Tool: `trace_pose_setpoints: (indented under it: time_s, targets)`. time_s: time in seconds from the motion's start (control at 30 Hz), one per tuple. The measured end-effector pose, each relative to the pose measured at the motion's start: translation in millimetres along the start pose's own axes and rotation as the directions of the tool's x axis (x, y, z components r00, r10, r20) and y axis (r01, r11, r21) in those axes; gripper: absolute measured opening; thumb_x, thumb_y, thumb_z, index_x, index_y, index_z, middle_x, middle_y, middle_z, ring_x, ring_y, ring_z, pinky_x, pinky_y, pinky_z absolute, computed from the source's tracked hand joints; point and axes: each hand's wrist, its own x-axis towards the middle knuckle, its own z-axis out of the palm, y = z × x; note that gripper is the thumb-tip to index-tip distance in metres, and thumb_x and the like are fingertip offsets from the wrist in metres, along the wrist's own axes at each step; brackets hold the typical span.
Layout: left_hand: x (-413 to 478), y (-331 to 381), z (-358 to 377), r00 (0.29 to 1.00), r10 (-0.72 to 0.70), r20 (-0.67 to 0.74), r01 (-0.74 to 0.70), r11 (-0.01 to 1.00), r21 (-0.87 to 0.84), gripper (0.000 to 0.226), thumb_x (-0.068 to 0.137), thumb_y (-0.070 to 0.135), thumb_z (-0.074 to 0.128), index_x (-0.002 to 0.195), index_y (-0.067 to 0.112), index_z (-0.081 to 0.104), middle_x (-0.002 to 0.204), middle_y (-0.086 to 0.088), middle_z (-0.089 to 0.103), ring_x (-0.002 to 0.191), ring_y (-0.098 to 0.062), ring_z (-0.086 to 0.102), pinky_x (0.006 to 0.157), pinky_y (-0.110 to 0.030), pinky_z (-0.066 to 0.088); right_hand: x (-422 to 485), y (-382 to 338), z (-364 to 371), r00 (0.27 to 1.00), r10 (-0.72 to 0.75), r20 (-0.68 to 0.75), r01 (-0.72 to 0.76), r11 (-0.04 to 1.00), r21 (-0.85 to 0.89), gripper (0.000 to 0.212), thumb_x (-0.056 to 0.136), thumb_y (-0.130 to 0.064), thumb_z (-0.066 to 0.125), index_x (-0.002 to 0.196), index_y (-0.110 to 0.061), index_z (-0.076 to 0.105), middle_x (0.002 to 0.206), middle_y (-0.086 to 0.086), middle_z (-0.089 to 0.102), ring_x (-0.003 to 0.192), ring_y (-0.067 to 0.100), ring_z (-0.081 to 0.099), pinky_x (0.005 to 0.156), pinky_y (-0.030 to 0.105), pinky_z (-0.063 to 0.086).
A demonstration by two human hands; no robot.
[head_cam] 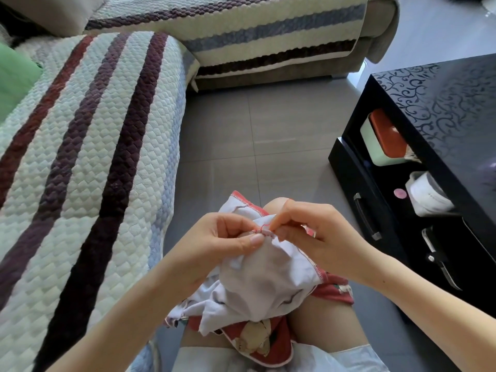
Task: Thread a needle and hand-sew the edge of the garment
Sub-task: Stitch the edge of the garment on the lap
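White garment (268, 275) bunched on the lap, held up between both hands. Left hand (225, 237) curled, thumb and forefinger pinching the stitched edge. Right hand (308, 232) just beside it at the same edge, fingertips pinching the red thread (264, 225), which stands in a small loop. Needle too small to make out. Striped sofa (94, 157) to the left.
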Motion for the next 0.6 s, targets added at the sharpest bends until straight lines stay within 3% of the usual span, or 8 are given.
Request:
trace_pose_setpoints:
  time_s: [0.27, 0.6]
  targets:
    - [-0.3, 0.3, -0.5, 1.0, -0.015, 0.018, 0.016, 0.999, -0.034, 0.013, 0.074, 0.018, 0.068, 0.08, 0.012, 0.078, 0.081, -0.009, 0.073, 0.076, -0.014, 0.067, 0.065, -0.019, 0.052, 0.3, 4.4, 1.1, 0.999, -0.027, 0.021, 0.026, 0.999, 0.048, 0.011, 0.09, -0.011, 0.058, 0.089, -0.012, 0.069, 0.086, 0.007, 0.065, 0.086, 0.033, 0.059, 0.076, 0.049, 0.047]
    - [0.4, -0.4, -0.3, 0.999, -0.046, 0.028, 0.047, 0.998, -0.041, 0.014, 0.075, 0.018, 0.068, 0.08, 0.008, 0.077, 0.081, -0.012, 0.072, 0.074, -0.017, 0.067, 0.064, -0.02, 0.053, 6.5, -0.5, 0.3, 0.996, -0.081, 0.022, 0.081, 0.996, 0.032, 0.01, 0.089, -0.019, 0.056, 0.086, -0.021, 0.065, 0.074, -0.004, 0.064, 0.071, 0.025, 0.058, 0.072, 0.027, 0.046]
